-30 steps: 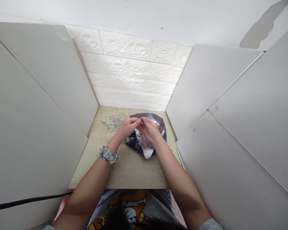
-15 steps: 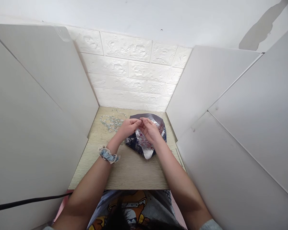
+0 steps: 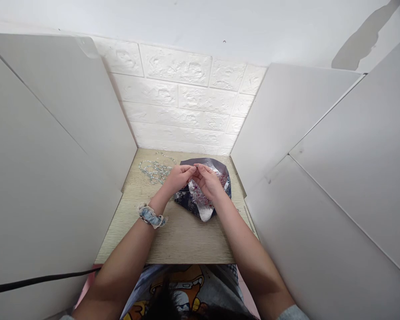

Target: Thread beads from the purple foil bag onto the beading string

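My left hand [image 3: 179,177] and my right hand [image 3: 207,179] meet fingertip to fingertip above an opened bag [image 3: 205,213] with a silvery lining and a dark blue patterned outside. Both hands pinch with thumb and fingers; whatever sits between the tips is too small to make out. Small pink and red beads [image 3: 202,198] lie on the bag's shiny inside, partly hidden by my right hand. Beyond my left hand, a heap of beaded strings [image 3: 156,171] in pale green and white rests on the table. A light blue scrunchie [image 3: 151,216] circles my left wrist.
The narrow wooden table [image 3: 190,246] is hemmed in by a white panel [image 3: 96,133] on the left and another white panel [image 3: 273,129] on the right. A white brick-patterned wall [image 3: 186,102] stands behind. A thin stick [image 3: 249,218] lies by the right edge; a black cable [image 3: 43,279] runs in at left.
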The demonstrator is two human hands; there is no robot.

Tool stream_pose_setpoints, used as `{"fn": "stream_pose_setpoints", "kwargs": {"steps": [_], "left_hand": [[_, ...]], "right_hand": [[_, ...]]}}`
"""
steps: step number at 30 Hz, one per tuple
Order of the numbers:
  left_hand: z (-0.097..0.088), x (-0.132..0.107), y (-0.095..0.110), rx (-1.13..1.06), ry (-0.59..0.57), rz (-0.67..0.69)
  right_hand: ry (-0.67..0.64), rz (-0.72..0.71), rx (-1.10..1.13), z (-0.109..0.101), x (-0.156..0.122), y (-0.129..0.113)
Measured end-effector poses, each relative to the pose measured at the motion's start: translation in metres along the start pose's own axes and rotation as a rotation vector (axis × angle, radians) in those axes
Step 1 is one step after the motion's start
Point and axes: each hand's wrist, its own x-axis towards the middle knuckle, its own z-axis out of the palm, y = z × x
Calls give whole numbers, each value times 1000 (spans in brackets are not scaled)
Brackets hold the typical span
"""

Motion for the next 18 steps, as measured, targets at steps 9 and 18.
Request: {"fn": "stream_pose_setpoints", "kwargs": {"steps": [9, 18], "left_hand": [[1, 0, -2, 24, 13, 21], [1, 0, -3, -13, 5, 13]], "right_hand": [[21, -15, -9, -1, 1, 1], [34, -15, 9, 1, -1, -1]]}}
